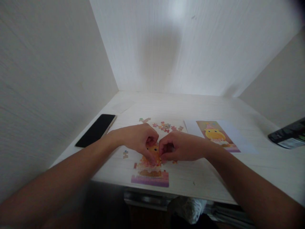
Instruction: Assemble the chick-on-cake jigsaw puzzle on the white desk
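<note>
A partly assembled jigsaw puzzle (150,173) lies near the table's front edge, showing a yellow figure with dark eyes above a purple band. My left hand (140,138) reaches over its upper left side, fingers curled and thumb pressed down on the yellow area. At the right edge of the puzzle, my right hand (179,146) is closed in a pinch on what looks like a jigsaw piece, mostly hidden by the fingertips. Behind both hands sits a pile of loose jigsaw pieces (165,127). One stray piece (125,154) rests left of the puzzle.
A black phone (96,130) lies on the left beside the side wall. To the right is a printed reference picture (215,135) on white paper. A dark bottle (288,133) lies at the far right. Pale panels enclose the white table (202,181) on three sides.
</note>
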Demonstrator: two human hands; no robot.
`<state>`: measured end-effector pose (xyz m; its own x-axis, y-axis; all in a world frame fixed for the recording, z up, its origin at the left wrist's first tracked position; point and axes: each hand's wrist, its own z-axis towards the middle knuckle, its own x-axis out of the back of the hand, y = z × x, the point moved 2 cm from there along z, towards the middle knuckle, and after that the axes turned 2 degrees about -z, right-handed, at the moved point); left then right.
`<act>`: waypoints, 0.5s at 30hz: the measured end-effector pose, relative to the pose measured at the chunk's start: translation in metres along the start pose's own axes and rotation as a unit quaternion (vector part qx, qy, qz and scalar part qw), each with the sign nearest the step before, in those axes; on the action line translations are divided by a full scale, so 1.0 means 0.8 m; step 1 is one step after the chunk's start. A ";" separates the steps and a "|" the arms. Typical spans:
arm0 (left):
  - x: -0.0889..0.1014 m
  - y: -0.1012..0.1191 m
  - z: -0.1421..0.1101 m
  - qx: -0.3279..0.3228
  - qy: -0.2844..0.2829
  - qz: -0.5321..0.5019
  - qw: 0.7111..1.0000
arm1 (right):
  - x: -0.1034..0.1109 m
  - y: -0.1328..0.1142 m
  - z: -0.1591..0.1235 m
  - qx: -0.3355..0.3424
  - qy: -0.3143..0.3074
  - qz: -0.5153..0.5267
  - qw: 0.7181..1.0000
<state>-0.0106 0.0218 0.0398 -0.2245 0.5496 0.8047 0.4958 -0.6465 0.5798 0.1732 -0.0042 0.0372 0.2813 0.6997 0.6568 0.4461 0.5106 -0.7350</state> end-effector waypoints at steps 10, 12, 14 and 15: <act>-0.002 0.001 0.000 0.012 -0.026 0.035 0.999 | -0.001 -0.002 -0.003 -0.015 -0.014 -0.037 0.999; -0.002 0.002 -0.001 0.011 -0.025 0.037 0.999 | -0.001 -0.003 -0.003 -0.017 -0.013 -0.046 0.999; -0.002 0.002 -0.001 0.013 -0.027 0.038 0.999 | -0.002 -0.005 -0.002 -0.017 -0.008 -0.063 0.998; -0.003 0.001 -0.001 0.014 -0.027 0.040 0.999 | -0.002 -0.006 -0.002 -0.016 -0.005 -0.072 0.997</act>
<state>-0.0104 0.0193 0.0389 -0.1382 0.5254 0.8396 0.5342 -0.6743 0.5099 0.1723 -0.0086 0.0401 0.2032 0.6251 0.7537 0.5087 0.5903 -0.6267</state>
